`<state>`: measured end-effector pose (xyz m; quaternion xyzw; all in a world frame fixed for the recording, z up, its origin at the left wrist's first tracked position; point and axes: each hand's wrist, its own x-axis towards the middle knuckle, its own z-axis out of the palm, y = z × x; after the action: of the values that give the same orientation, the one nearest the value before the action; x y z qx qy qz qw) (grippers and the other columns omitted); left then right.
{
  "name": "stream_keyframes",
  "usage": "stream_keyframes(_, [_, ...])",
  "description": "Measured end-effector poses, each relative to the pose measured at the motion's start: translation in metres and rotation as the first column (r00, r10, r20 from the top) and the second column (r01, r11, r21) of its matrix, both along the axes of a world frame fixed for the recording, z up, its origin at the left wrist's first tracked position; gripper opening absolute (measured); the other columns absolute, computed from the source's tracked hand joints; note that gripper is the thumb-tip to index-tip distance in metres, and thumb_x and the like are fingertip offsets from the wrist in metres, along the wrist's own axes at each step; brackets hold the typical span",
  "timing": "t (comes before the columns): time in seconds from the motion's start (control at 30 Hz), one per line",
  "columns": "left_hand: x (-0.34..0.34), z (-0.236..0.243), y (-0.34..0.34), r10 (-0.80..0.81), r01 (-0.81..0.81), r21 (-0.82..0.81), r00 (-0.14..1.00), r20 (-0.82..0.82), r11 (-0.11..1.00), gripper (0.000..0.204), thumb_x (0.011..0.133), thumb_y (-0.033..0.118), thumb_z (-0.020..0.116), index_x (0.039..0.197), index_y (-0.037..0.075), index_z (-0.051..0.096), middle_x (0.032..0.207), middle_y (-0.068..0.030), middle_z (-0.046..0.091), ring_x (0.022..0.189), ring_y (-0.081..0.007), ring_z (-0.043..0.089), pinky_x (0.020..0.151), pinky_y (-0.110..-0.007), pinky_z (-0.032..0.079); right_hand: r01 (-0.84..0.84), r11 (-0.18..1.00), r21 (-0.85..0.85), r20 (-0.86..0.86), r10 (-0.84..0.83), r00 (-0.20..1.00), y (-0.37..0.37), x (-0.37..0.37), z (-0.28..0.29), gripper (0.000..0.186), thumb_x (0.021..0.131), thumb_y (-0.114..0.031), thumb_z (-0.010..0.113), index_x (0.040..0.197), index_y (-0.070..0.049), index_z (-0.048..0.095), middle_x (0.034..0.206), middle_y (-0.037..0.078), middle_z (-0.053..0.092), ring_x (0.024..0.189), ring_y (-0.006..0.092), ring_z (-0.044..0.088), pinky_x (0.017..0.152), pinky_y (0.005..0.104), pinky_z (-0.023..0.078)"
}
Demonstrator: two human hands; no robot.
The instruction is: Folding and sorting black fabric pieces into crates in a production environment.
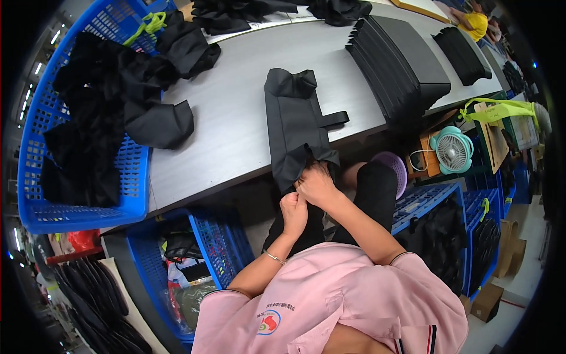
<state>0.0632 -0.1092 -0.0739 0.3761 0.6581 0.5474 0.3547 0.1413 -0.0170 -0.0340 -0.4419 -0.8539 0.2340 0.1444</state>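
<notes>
1. While a grey table (236, 118) fills the upper middle of the frame, a blue basket (35, 171) of black fabric is seen at upper left.
2. A black fabric bag (295, 124) is laid across the table, its lower end hanging over the near edge at centre.
3. That end is pinched by the left hand (293, 213) and right hand (316, 184), both closed on it; the step is judged to be turning or straightening, so a firm pull is called for next.

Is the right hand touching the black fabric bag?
Touching. The head view shows the right hand pressed onto the black fabric bag at the table edge.
</notes>
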Motion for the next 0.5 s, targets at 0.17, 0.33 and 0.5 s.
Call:
stream_keyframes(0.17, [-0.022, 0.015, -0.012, -0.129, 0.130, 0.025, 0.903, 0.409, 0.991, 0.022, 0.094, 0.012, 0.061, 0.109, -0.003, 0.063, 0.094, -0.0037, 0.064, 0.081, -0.0105, 0.057, 0.073, -0.026, 0.047, -0.005, 1.000, -0.027, -0.232, -0.001, 0.973, -0.011, 0.019, -0.005, 0.026, 0.086, -0.023, 0.065, 0.107, -0.009, 0.068, 0.109, 0.019, 0.065, 0.106, 0.0398, 0.059, 0.092, 0.0515, 0.044])
stream_keyframes(0.33, [-0.060, 0.043, 0.001, -0.213, 0.142, 0.159, 0.678, 0.704, 0.977, 0.054, 0.104, 0.039, 0.049, 0.141, -0.001, 0.047, 0.136, -0.0100, 0.055, 0.117, -0.0131, 0.056, 0.093, -0.026, 0.045, -0.047, 0.999, -0.001, -0.256, 0.046, 0.966, -0.025, 0.030, -0.013, 0.028, 0.084, -0.019, 0.067, 0.111, -0.011, 0.069, 0.113, 0.016, 0.065, 0.108, 0.0385, 0.060, 0.094, 0.0508, 0.046])
stream_keyframes(0.5, [-0.061, 0.055, 0.038, -0.195, 0.192, 0.090, 0.651, 0.733, 0.977, 0.053, 0.102, 0.041, 0.053, 0.131, -0.003, 0.053, 0.122, -0.0099, 0.064, 0.107, -0.0145, 0.062, 0.091, -0.028, 0.048, -0.127, 0.961, 0.246, -0.260, 0.191, 0.946, -0.041, 0.030, 0.005, 0.020, 0.086, -0.019, 0.065, 0.101, -0.006, 0.068, 0.100, 0.018, 0.066, 0.084, 0.0388, 0.064, 0.077, 0.0478, 0.052])
